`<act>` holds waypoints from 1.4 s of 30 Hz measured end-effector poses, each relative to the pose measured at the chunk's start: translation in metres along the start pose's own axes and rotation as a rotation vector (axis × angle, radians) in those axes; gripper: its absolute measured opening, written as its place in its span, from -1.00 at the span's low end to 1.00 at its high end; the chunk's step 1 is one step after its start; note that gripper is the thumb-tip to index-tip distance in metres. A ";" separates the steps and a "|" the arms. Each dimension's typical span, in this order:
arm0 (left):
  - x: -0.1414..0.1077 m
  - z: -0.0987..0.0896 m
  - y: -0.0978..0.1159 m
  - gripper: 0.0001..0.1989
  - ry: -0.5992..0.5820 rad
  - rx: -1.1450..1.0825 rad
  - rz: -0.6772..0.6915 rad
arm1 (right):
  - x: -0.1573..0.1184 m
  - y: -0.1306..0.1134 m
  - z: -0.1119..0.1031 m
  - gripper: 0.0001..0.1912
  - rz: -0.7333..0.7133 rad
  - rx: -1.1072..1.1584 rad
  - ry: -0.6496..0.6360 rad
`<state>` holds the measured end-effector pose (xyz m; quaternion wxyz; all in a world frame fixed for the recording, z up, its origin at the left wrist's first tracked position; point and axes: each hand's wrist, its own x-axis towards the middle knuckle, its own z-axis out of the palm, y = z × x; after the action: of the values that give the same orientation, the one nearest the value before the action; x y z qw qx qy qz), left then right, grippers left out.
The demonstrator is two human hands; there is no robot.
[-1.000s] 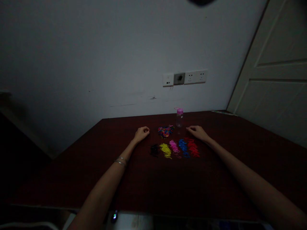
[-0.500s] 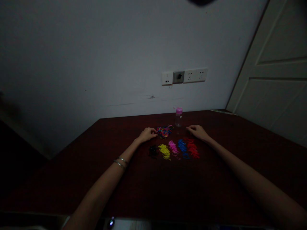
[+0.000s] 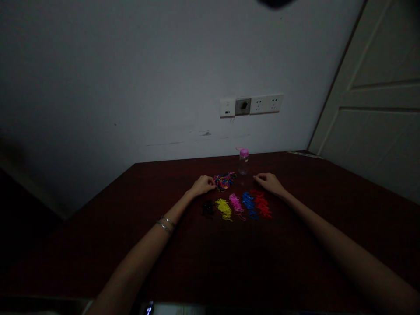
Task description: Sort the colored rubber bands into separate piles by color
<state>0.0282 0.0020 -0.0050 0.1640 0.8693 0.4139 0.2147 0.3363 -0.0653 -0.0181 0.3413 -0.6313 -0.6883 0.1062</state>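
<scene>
My left hand (image 3: 203, 185) rests on the table with fingers curled and thumb drawn in, its tips touching or just beside a mixed heap of coloured rubber bands (image 3: 223, 181). Whatever its fingertips may hold is too small to see. Across from it, my right hand (image 3: 268, 181) lies with thumb and fingers close together in a pinch; nothing shows clearly between them. Nearer to me run separate heaps of black bands (image 3: 208, 208), yellow bands (image 3: 224, 209), pink bands (image 3: 236, 203), blue bands (image 3: 249, 204) and red bands (image 3: 262, 204).
Behind the heaps stands a clear bottle (image 3: 243, 166) with a pink lid. The dark red table (image 3: 183, 262) meets a pale wall, where several sockets and switches (image 3: 251, 105) are mounted. A panelled door (image 3: 374, 105) is at the right. The light is dim.
The view has shifted very slightly. Both hands and all the heaps stay in the same places.
</scene>
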 end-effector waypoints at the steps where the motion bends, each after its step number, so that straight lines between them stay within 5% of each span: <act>1: 0.000 0.000 0.001 -0.79 0.005 0.005 -0.012 | 0.000 -0.001 0.000 -0.54 -0.001 -0.001 -0.001; 14: -0.002 -0.008 -0.003 -0.80 0.072 -0.008 -0.029 | 0.001 0.003 0.001 -0.56 -0.017 -0.015 -0.004; 30: -0.004 -0.068 0.014 -0.76 0.073 -0.167 0.070 | 0.000 0.003 0.001 -0.58 -0.016 -0.030 -0.006; 42: -0.054 -0.062 0.023 -0.78 -0.227 -0.335 -0.091 | 0.001 0.003 0.001 -0.59 -0.018 -0.034 -0.010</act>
<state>-0.0188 -0.0478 0.0460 0.3615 0.8289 0.3900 0.1737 0.3380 -0.0630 -0.0206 0.3281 -0.6302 -0.6973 0.0945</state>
